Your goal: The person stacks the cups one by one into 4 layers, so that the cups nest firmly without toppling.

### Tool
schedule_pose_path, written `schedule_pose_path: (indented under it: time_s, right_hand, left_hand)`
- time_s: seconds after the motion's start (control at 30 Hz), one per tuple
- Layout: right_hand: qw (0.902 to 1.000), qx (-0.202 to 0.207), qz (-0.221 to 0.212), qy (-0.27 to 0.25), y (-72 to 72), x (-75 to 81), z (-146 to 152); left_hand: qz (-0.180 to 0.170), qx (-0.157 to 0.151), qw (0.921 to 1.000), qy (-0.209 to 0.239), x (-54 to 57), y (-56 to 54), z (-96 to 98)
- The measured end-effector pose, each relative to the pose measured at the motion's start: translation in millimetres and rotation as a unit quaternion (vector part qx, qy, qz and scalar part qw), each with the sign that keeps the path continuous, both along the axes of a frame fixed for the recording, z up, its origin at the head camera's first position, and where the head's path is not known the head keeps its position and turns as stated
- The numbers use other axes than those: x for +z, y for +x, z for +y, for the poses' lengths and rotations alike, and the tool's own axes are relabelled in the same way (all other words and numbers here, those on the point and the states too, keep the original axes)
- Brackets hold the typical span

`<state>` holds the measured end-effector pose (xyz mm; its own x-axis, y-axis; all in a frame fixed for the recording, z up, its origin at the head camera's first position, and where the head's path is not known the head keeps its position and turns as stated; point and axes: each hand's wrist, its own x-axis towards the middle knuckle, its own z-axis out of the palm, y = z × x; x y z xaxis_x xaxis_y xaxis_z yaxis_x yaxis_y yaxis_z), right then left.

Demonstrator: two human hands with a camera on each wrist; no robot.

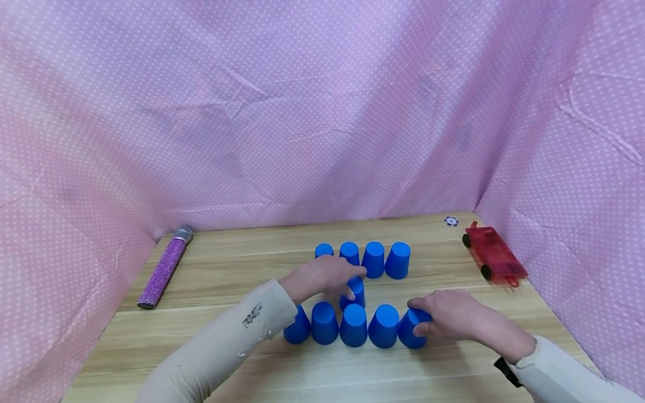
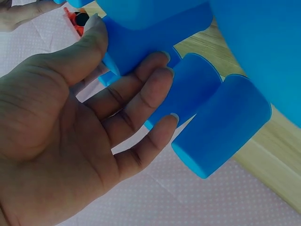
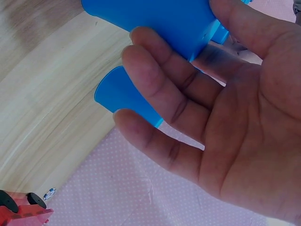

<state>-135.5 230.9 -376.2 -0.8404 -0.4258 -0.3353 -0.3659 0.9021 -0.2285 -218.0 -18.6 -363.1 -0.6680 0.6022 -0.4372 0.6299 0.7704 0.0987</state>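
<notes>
Upside-down blue cups stand in two rows, the front row (image 1: 325, 324) nearer me and the back row (image 1: 373, 261) behind it. Between the rows stands a single blue cup (image 1: 356, 292). My left hand (image 1: 326, 275) pinches this cup between thumb and forefinger, its other fingers loosely bent beside it in the left wrist view. At the right end of the front row, my right hand (image 1: 450, 314) grips the last blue cup (image 1: 410, 334) by its sides, thumb nearer me. In the right wrist view that cup (image 3: 160, 23) fills the top, and the remaining fingers spread below it.
A purple glittery microphone (image 1: 163, 271) lies at the left of the wooden table (image 1: 242, 252). On the right sits a red toy cart (image 1: 495, 254) with black wheels, and a poker chip (image 1: 450, 221) lies near the back edge. Pink dotted cloth (image 1: 322, 140) hangs around the table.
</notes>
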Motion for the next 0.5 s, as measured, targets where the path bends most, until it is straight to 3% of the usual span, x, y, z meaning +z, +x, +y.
schedule_pose_path:
  time_s: [0.13,0.23,0.5]
  right_hand:
    - [1.0,0.001,-0.004,-0.003,-0.2,-0.4,0]
    - [1.0,-0.001,-0.007,-0.005,-0.6,-0.1,0]
    - [0.9999,-0.004,-0.013,-0.007,-1.5,0.6,0]
  left_hand:
    - [0.015,-0.004,0.9999,-0.001,1.5,-2.2,-1.7]
    - [0.038,-0.015,0.9991,0.003,8.6,-6.1,-3.8]
    - [0.052,0.0,0.9957,0.076,54.5,-7.6,-18.6]
